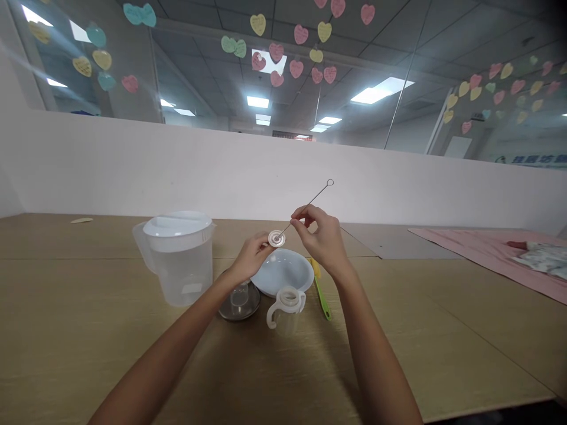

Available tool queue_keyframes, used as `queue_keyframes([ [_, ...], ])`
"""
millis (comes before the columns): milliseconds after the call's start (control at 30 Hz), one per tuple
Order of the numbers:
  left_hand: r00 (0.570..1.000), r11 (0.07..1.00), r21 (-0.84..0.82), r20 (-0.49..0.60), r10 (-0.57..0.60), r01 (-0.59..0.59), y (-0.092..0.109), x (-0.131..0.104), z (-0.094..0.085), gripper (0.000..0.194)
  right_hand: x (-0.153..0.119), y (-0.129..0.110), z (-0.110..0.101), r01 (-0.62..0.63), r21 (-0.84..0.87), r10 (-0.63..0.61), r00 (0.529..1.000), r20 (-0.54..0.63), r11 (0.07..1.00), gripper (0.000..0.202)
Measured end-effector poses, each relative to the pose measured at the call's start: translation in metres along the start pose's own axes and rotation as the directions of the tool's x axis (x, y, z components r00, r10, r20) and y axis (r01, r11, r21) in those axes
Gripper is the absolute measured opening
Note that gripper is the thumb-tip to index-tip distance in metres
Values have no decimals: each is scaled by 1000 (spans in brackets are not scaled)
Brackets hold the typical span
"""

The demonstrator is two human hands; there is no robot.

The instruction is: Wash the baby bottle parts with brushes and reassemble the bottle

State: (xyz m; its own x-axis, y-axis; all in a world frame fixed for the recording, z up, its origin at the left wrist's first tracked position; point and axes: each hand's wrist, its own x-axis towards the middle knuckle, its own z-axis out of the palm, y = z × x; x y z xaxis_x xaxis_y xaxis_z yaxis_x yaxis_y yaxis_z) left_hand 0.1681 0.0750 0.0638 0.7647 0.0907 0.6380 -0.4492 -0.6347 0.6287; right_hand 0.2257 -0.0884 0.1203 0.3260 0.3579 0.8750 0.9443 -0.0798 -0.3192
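- Left hand (253,258): its fingers grip the white cap (277,238) by the edge, lifted above the back-left side of the bowl (283,268), ringed face towards the wearer. An edge hold suits this well, leaving the middle free.
- Right hand (319,235): thumb and fingers pinch the thin wire (319,193) part-way along, above the bowl's right side. Its looped end points up and away; the lower end meets the cap's middle.
- Line the wire up squarely with that middle; at its present slant it would probably rub one side.
- Pinching close to the cap should give better control and less bending than holding near the loop.
- Let the left hand brace while the right makes short, gentle strokes, perhaps with a slight twist; forcing it could bend the wire or mark the cap.
- Working over the bowl seems sensible, since drips or a slipped part could land there.
- Mind the handled cup (287,319) just in front of the bowl: a low wrist or forearm might knock it.
- Whether the tip goes right through the cap, I cannot tell.
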Motion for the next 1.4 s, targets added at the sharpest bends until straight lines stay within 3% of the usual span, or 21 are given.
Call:
queue_keyframes([
  [333,1000,998,66,16,10,-11,1,0,-1,29,0,-1,3,39,-116,-40,999,-12,993,6],
  [600,999,991,127,-12,34,-32,11,1,-3,26,-4,1,16,-36,-59,45,985,166,998,8],
  [733,1000,987,159,19,10,-13,7,1,-2,26,-5,3,23,-66,-80,80,977,196,995,9],
  [800,998,987,160,65,-16,5,3,-1,-1,26,-4,-1,19,-87,-69,96,986,133,994,20],
  [933,991,986,165,123,-50,29,-4,-4,4,25,-5,-12,7,-133,-13,130,983,-131,991,48],
  [1033,993,988,152,110,-32,15,-7,-4,8,27,-7,-11,8,-97,-97,68,960,-271,990,53],
  [1100,995,991,136,93,-24,11,-6,-4,9,28,-8,-3,16,-66,-167,14,955,-295,984,53],
  [1200,996,998,53,79,-48,44,-1,-3,8,25,-12,13,37,-39,-240,-21,970,-241,970,51],
  [1300,995,998,16,78,-65,64,6,-2,4,22,-18,25,58,29,-281,-60,993,-102,959,51],
  [1400,996,997,56,59,-65,62,9,0,0,21,-22,26,64,58,-256,-55,998,17,965,48],
])
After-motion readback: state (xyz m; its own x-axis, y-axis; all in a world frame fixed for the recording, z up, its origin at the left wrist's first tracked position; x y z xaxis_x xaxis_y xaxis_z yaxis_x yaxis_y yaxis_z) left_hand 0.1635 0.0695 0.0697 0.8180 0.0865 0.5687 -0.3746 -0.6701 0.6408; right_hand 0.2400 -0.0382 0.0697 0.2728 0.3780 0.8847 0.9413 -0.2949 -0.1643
